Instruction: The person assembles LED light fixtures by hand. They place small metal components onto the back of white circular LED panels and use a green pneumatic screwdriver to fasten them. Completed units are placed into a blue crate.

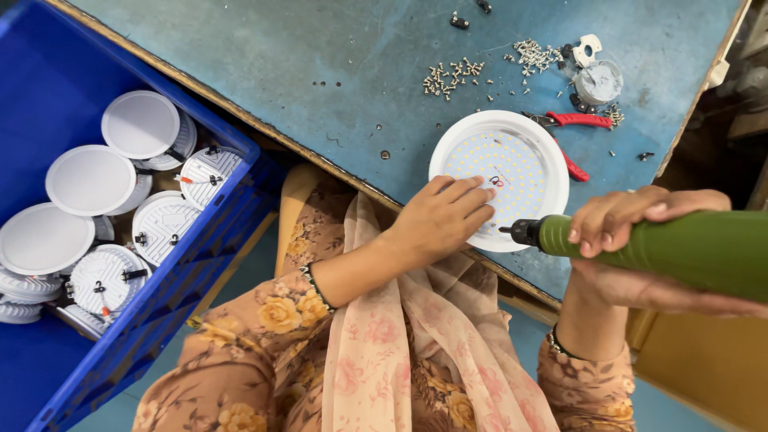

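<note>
Worn blue-grey tabletop [320, 64] with wooden edging, scuffed and stained. Pale blue floor [248, 272] below. Blue plastic crate [48, 88] alongside. Even, soft light.

Round lamp panel [512, 160] lies on table [320, 64], near its front edge. Pliers [572, 132] just right of panel, partly under its rim. Loose screws [452, 78] behind panel. Crate [48, 88] left of table, lamp housings [140, 124] stacked inside.

Round lamp [512, 160]: white plastic rim, smooth, slightly glossy. Power screwdriver [680, 250]: matt green plastic body, dark metal tip. Desk [320, 64]: blue-painted, worn, scratched. Crate [48, 80]: glossy blue plastic. Screws [452, 78]: bright metal. Pliers [572, 132]: red plastic-coated handles.
</note>
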